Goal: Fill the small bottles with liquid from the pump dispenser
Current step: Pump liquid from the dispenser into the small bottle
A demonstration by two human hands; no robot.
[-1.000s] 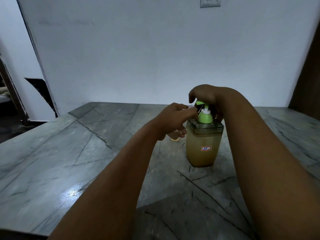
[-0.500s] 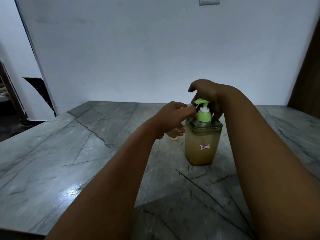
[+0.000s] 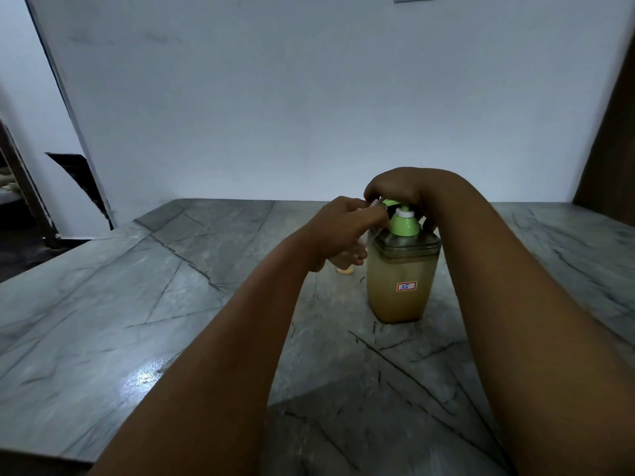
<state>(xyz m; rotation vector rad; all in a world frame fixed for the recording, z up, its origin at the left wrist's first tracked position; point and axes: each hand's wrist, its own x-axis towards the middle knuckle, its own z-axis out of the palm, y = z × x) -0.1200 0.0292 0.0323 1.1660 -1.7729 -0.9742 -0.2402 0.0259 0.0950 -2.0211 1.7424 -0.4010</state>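
Note:
A square pump dispenser (image 3: 400,286) full of yellowish liquid stands on the grey marble table (image 3: 137,304), with a green pump head (image 3: 403,223) and a small "35" label. My right hand (image 3: 398,187) sits on top of the pump head with curled fingers pressing it down. My left hand (image 3: 343,228) grips a small clear bottle (image 3: 372,231) held up against the green spout; most of that bottle is hidden by my fingers. A second small bottle (image 3: 344,266) with yellowish liquid stands on the table behind my left hand, partly hidden.
A plain white wall rises right behind the table's far edge. A dark doorway and furniture (image 3: 20,201) lie to the far left, and a brown wooden panel (image 3: 615,132) stands at the right.
The pump head rose half a second ago and is pressed down again now under my right hand. My left hand kept the small bottle at the spout.

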